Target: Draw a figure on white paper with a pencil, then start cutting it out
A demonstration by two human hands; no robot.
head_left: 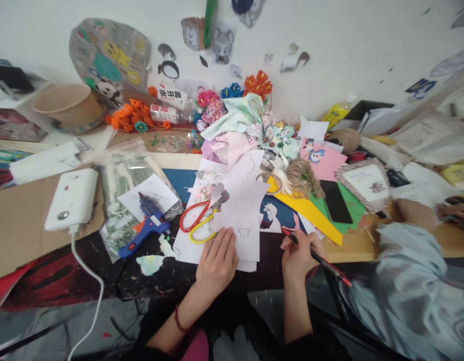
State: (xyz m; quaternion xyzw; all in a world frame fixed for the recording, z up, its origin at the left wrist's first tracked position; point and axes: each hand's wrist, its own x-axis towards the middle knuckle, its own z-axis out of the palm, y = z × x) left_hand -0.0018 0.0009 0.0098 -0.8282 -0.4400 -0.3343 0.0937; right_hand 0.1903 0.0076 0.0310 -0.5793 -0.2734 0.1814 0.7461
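My left hand [217, 261] lies flat on the lower edge of a white paper sheet [232, 220], fingers stretched out. Pencil-like outlines and a small drawn face show on this sheet. In my right hand [301, 253] is a red and black pen [333, 271], held right of the sheet with its tip toward the paper. Scissors [196, 223] with one red and one yellow handle loop lie just above my left hand, their blades partly hidden by paper. A cut-out paper figure [270, 216] rests between the sheet and the pen.
A blue glue gun [145, 234] and a white power strip [72, 198] with a cable lie left. Fabric scraps [235, 143] and twine [302, 176] are heaped behind. A yellow strip [310, 210] and a black phone [336, 201] lie right, near another person's sleeve [408, 265].
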